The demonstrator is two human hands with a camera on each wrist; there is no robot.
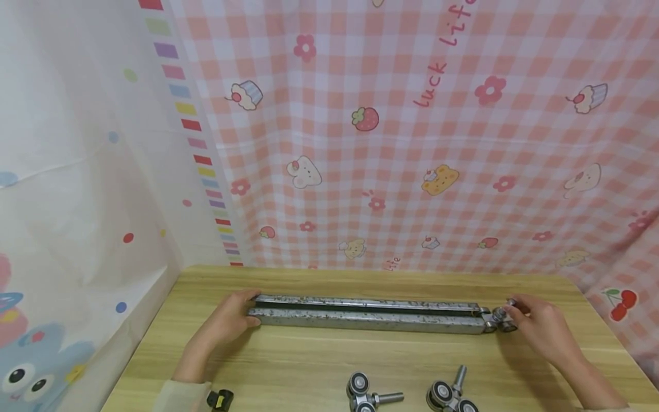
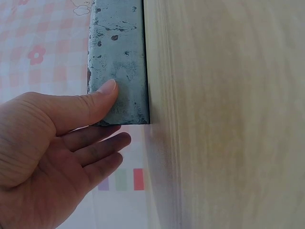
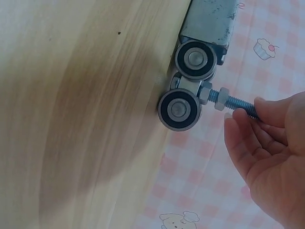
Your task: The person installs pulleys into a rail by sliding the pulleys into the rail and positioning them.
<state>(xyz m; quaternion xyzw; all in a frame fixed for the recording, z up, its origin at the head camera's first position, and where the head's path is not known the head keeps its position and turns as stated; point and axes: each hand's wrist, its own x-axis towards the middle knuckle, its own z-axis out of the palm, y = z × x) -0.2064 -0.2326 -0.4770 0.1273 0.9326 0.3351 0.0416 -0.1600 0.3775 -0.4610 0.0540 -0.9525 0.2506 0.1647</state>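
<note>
A grey, speckled metal channel rail (image 1: 370,321) lies lengthwise on the table, its open slot facing up. My left hand (image 1: 229,321) holds its left end. In the left wrist view the thumb (image 2: 97,102) presses on the rail's side face, and the other fingers show below the end. At the rail's right end is a roller trolley (image 3: 179,109) with black-ringed wheels; one wheel pair sits right at the rail's mouth, the other pair outside. My right hand (image 1: 543,325) pinches the trolley's threaded bolt (image 3: 237,104) between thumb and fingers; the bolt points up from the table.
Two more roller trolleys with bolts, one nearer the middle (image 1: 358,384) and one to its right (image 1: 443,395), lie at the table's near edge. A small black and yellow object (image 1: 220,399) is beside the left sleeve (image 1: 182,396). A checked pink cloth (image 1: 329,143) hangs behind the table.
</note>
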